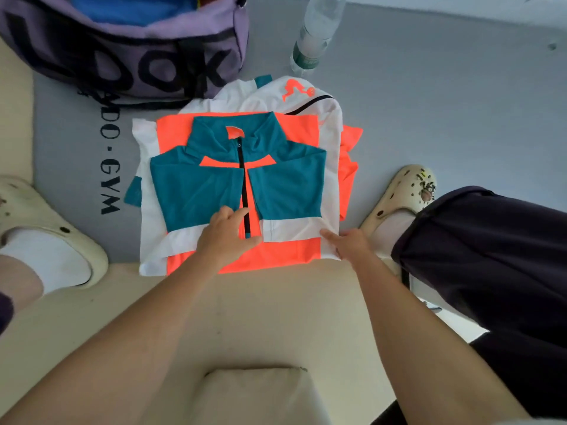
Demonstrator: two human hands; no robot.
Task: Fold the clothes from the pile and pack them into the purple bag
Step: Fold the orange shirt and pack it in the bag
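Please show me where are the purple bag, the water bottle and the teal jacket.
purple bag (147, 56): head view, on its side wall with black letters.
water bottle (316, 32): head view, on its clear body.
teal jacket (285, 182): head view, on its teal chest panel.

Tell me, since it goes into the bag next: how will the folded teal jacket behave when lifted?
The jacket is thin cloth lying flat on the other clothes, so it will probably sag and unfold unless supported from below. It looks light. The left hand and right hand sit at its near edge; sliding both under seems safest.
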